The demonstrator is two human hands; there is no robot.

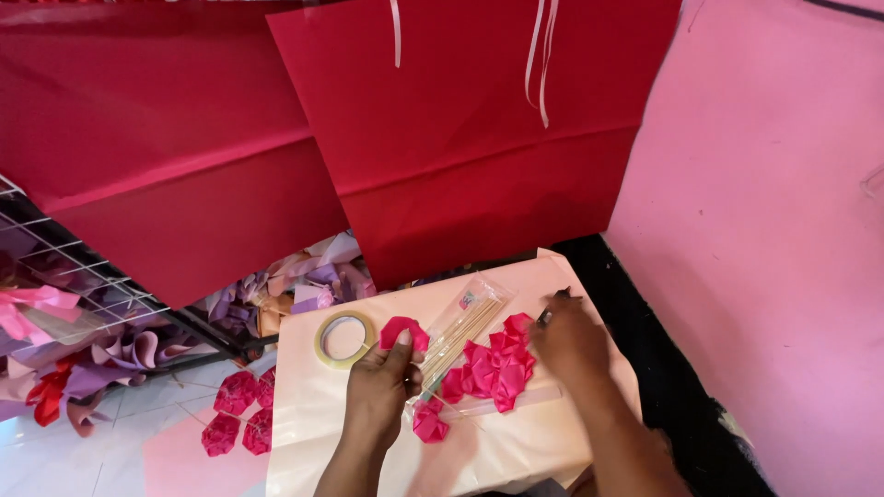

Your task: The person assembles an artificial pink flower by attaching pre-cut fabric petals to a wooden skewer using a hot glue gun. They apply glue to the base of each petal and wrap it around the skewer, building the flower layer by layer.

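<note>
My left hand (380, 387) pinches a folded pink ribbon petal (403, 331) over a pale peach board (313, 414). My right hand (571, 342) reaches to the right of a heap of pink ribbon petals (493, 364) and grips a small dark tool (550, 311) whose kind I cannot tell. Between the hands lies a clear packet of wooden skewers (460, 327). A roll of clear tape (343, 339) sits just left of my left hand. One more pink petal (429, 423) lies beside my left wrist.
Two big red paper bags (479, 138) hang right behind the board. A wire rack (64, 267) stands at the left, with purple and peach paper scraps (304, 285) piled below. Finished pink ribbon flowers (241, 410) lie on the tiled floor. A pink wall (764, 230) rises on the right.
</note>
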